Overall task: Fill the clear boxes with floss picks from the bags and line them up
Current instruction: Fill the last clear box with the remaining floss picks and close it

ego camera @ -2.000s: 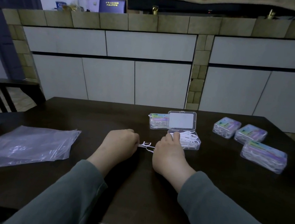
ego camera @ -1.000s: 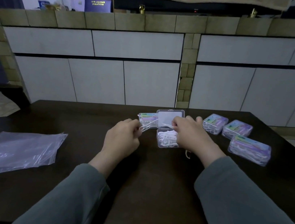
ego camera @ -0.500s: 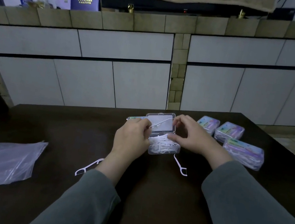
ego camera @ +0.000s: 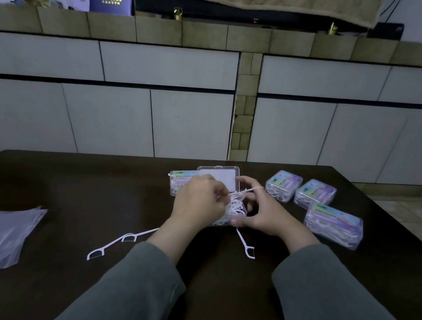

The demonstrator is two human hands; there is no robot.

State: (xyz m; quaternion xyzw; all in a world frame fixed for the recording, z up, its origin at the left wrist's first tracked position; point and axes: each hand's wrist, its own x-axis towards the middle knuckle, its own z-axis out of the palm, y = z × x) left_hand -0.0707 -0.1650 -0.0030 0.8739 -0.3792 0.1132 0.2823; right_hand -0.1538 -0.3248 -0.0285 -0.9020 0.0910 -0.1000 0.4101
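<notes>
Left hand (ego camera: 200, 201) pinches a pick (ego camera: 229, 195) over the open box (ego camera: 229, 211) at desk (ego camera: 90, 197) centre, right hand (ego camera: 262, 213) grips the box; advise laying picks parallel and flat, then collecting strays (ego camera: 122, 239).

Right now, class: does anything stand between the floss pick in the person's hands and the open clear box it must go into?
Nothing visible does. The left hand and right hand hold the floss pick just above the open clear box, whose lid stands tilted back behind it.
</notes>
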